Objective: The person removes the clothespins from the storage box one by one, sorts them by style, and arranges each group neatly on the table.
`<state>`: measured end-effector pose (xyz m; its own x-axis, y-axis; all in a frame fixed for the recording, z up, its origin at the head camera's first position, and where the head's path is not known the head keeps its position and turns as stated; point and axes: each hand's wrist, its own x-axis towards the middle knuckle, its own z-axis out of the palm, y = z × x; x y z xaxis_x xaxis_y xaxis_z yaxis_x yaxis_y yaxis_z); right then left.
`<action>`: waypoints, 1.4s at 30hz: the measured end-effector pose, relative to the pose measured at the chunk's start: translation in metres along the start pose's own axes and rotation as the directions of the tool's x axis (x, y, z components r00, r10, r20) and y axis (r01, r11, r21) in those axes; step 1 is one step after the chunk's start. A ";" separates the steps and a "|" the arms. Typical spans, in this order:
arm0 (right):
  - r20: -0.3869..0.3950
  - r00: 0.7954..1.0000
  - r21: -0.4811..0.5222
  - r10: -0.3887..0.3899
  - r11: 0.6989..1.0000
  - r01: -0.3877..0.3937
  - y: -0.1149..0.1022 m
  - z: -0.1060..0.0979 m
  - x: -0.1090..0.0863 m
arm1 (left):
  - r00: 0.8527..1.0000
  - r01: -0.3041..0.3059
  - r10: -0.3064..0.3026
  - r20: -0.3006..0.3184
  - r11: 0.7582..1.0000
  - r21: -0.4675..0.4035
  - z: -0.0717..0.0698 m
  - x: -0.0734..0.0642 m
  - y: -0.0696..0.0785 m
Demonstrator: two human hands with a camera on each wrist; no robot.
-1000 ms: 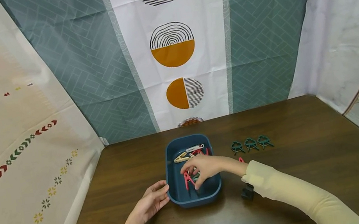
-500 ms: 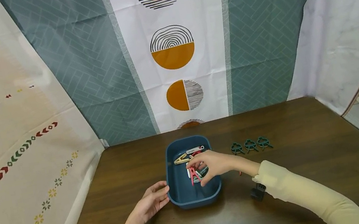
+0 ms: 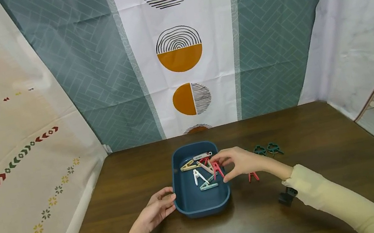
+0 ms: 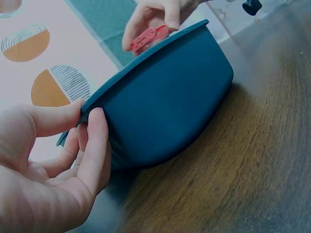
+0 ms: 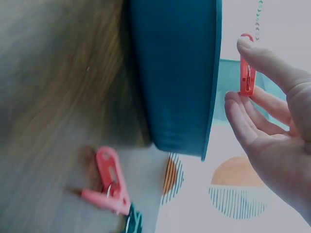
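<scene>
My right hand (image 3: 242, 161) pinches a red clothespin (image 3: 217, 170) between thumb and fingers, over the right rim of a dark blue plastic bin (image 3: 205, 213). In the right wrist view this clothespin (image 5: 247, 68) stands above the bin's edge, clear of its wall. My left hand (image 3: 155, 211) grips the bin's left side, thumb at the rim and fingers against the outer wall (image 4: 165, 102). Inside the bin lie a white clothespin (image 3: 199, 176), a pale green one (image 3: 209, 185), a beige one (image 3: 189, 166), a white lettered one (image 3: 202, 156) and another red one, partly covered.
Right of the bin, another red clothespin (image 3: 253, 176) lies on the dark wooden table (image 3: 135, 164). Behind it stand green round-bodied clips (image 3: 274, 148) in a row, one mostly hidden by my right hand. Patterned cloths (image 3: 107, 84) hang at the back and sides.
My right hand has lifted the red clothespin from among the others in the bin and carried it right to the rim. My left hand has stayed at the bin's left side.
</scene>
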<state>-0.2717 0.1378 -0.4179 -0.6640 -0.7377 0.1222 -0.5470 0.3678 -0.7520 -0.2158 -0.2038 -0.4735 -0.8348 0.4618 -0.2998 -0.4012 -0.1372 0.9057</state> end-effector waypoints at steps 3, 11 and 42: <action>-0.022 1.000 -0.020 0.006 1.000 -0.006 0.005 -0.003 -0.007 | 1.000 -0.001 0.001 0.004 1.000 -0.010 0.000 0.000 0.000; -0.048 0.999 -0.035 0.017 0.999 -0.019 0.009 -0.010 -0.022 | 1.000 -0.001 0.001 0.006 1.000 -0.023 -0.001 0.000 -0.001; -0.011 0.988 -0.041 0.154 0.987 -0.154 0.044 -0.022 -0.065 | 0.999 -0.013 0.015 0.045 0.999 -0.053 0.000 0.000 -0.002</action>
<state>-0.2640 0.2140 -0.4449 -0.7457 -0.6661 0.0123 -0.4588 0.5001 -0.7345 -0.2153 -0.2036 -0.4751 -0.8227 0.4991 -0.2723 -0.4102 -0.1894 0.8921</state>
